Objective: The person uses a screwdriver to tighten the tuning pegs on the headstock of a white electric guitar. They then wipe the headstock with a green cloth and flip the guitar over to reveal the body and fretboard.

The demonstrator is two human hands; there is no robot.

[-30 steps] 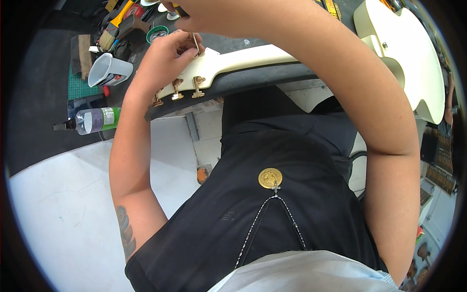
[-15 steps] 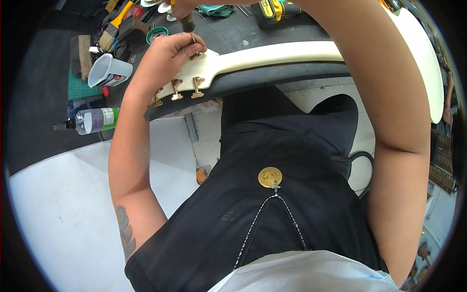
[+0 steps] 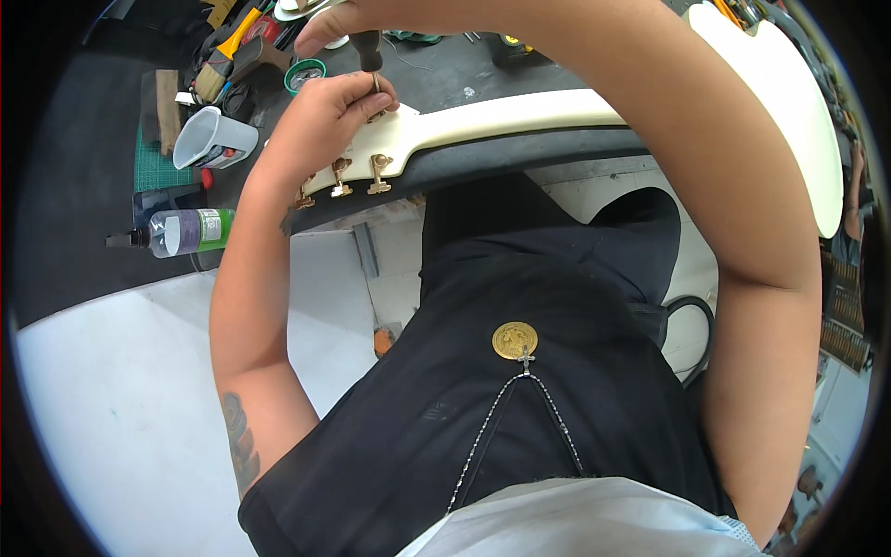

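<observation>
A cream-white guitar lies across the bench, its neck [image 3: 520, 115] running from the headstock on the left to the body [image 3: 789, 111] at the far right. Gold tuning machines [image 3: 380, 174] line the headstock's near edge. My left hand [image 3: 336, 116] rests over the headstock, thumb and fingers pinched around the shaft of a screwdriver. The screwdriver's dark handle [image 3: 368, 52] stands nearly upright above a tuner that my left fingers partly hide. At the upper edge my right hand [image 3: 357, 17] is on the handle's top, thumb stretched leftward; its other fingers are mostly hidden.
Left of the headstock are a translucent plastic cup [image 3: 215, 139], a spray bottle [image 3: 190, 232] and a green cutting mat [image 3: 160, 172]. Behind them sit a yellow-handled brush [image 3: 223, 56] and a small green dish [image 3: 304, 76]. A padded dark edge [image 3: 529, 147] runs under the neck.
My right hand has turned on the screwdriver handle, its thumb swinging out to the left. My right forearm has come lower in view, covering more of the neck and the drill. The left hand keeps its pinch.
</observation>
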